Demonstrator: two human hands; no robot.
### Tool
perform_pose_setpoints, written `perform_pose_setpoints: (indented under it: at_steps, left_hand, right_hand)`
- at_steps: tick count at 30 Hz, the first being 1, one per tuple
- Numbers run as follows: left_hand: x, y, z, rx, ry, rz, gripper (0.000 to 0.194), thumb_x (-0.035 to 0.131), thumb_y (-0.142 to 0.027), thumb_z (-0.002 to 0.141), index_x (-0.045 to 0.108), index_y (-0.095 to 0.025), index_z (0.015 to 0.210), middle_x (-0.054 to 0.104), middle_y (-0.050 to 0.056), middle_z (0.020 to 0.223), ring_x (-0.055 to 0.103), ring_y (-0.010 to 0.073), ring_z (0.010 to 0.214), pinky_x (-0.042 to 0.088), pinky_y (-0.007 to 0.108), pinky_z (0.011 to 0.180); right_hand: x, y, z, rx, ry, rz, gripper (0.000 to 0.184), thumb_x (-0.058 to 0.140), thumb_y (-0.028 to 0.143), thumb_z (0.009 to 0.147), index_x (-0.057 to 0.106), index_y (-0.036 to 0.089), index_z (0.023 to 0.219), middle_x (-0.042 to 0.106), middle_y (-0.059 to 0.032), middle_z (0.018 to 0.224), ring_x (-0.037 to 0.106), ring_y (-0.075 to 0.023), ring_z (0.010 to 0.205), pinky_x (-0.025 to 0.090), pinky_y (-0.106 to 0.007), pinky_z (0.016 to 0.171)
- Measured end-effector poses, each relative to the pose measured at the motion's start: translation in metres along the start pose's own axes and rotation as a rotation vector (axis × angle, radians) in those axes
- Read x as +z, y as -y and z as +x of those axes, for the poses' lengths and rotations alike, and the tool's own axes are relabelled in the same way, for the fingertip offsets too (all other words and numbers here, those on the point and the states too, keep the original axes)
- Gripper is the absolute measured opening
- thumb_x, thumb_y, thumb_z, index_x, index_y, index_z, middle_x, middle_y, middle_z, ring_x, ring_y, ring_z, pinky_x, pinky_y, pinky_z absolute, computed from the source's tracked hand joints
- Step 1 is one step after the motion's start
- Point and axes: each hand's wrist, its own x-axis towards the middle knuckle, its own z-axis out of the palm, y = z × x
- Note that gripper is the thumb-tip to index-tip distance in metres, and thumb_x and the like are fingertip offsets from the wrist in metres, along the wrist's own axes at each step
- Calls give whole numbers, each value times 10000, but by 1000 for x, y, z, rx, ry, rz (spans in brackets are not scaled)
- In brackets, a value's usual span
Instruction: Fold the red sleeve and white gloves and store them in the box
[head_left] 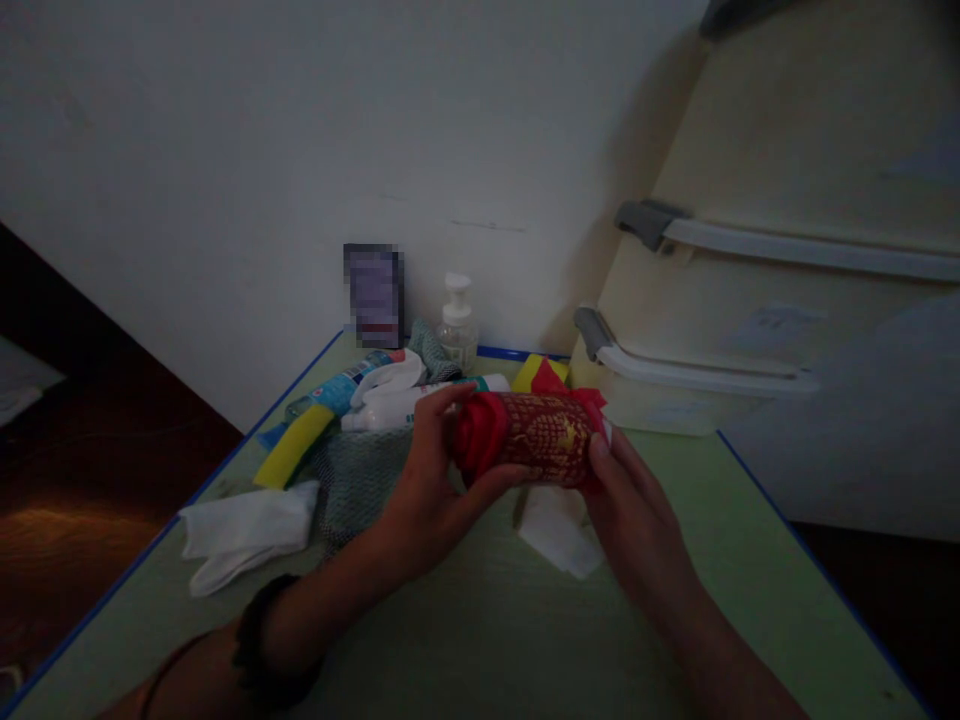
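Note:
Both my hands hold a rolled red cloth with a gold pattern [536,437] above the green table [480,620]. My left hand [429,480] wraps its fingers and thumb round the roll's left end. My right hand [626,495] grips the right end, its fingers closed on the fabric. A dark band sits on my left wrist. A white tissue [559,525] lies on the table just below the roll.
A crumpled white tissue [244,530] lies at the left. Behind the roll are a yellow-and-blue tube [304,435], a white spray bottle [405,400], a grey-green cloth [352,480], a pump bottle [457,325] and a small box [373,292]. Cream refrigerator doors [787,250] stand at the right.

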Motion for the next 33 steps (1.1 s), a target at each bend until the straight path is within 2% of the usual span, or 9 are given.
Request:
perform_pose_setpoints:
  at_steps: [3, 6, 10, 13, 18, 22, 25, 29, 33]
  left_hand:
    - [2, 5, 1, 107, -71, -89, 596, 687, -228, 771, 306, -286, 1225, 403, 65, 1265, 517, 213, 1117, 494, 348, 905]
    - [3, 6, -2, 201, -57, -76, 520, 646, -195, 801, 349, -298, 1214, 407, 64, 1299, 465, 232, 1206, 483, 362, 932]
    - [5, 5, -7, 241, 57, 154, 571, 534, -202, 872, 271, -293, 1370, 328, 89, 1449, 316, 264, 1336, 316, 453, 1083]
    - [6, 4, -9, 235, 129, 295, 720, 571, -262, 856, 141, -299, 1433, 258, 87, 1495, 207, 283, 1380, 217, 494, 1120]
    - [5, 4, -7, 173, 13, 416, 602, 655, -373, 782, 398, -272, 1317, 367, 113, 1287, 406, 305, 1201, 379, 483, 1008]
    - [5, 1, -5, 173, -75, 270, 565, 696, -308, 760, 398, -273, 1239, 464, 57, 1116, 497, 228, 1055, 461, 394, 914]
    - [5, -2, -4, 157, -147, 157, 348, 651, -223, 802, 456, -255, 1089, 515, 17, 1030, 536, 171, 955, 474, 331, 869]
    - [2, -2, 2, 32, -114, 30, 121, 586, -228, 845, 528, -216, 950, 544, 20, 986, 556, 166, 941, 482, 323, 856]
    - [-4, 0, 12, -116, -62, -226, 292, 631, -248, 811, 499, -205, 1068, 566, 51, 1125, 560, 198, 1047, 478, 354, 900]
  right_hand:
    - [1, 1, -1, 34, 33, 94, 487, 555, 452, 839, 475, 311, 1299, 577, -36, 1293, 518, -231, 1196, 402, -423, 1012]
    - [0, -3, -4, 76, 80, 118, 566, 535, 495, 835, 377, 347, 1358, 553, -49, 1318, 552, -254, 1157, 463, -450, 943]
    - [2, -9, -9, 77, 96, 148, 629, 536, 511, 825, 297, 361, 1388, 555, -53, 1308, 542, -257, 1170, 467, -457, 943]
    - [6, -11, -13, 42, 80, 141, 641, 565, 477, 818, 285, 359, 1382, 546, -48, 1310, 518, -241, 1194, 414, -455, 1006]
    - [9, -10, -15, -44, 50, 16, 665, 634, 400, 783, 297, 332, 1352, 460, -63, 1376, 481, -241, 1221, 385, -460, 1033]
    - [8, -10, -15, -86, -44, -90, 636, 667, 390, 754, 331, 311, 1289, 449, -75, 1369, 501, -237, 1193, 426, -420, 1001]
    - [6, -10, -12, -47, -83, -90, 634, 683, 401, 739, 339, 290, 1260, 485, -91, 1331, 552, -237, 1122, 465, -416, 956]
    - [3, -8, -8, -21, -50, -16, 562, 633, 462, 769, 411, 276, 1250, 569, -86, 1260, 575, -247, 1100, 500, -409, 906]
    - [-2, -5, -5, -20, 24, 41, 436, 511, 523, 830, 530, 298, 1203, 594, -46, 1265, 542, -262, 1166, 485, -434, 921]
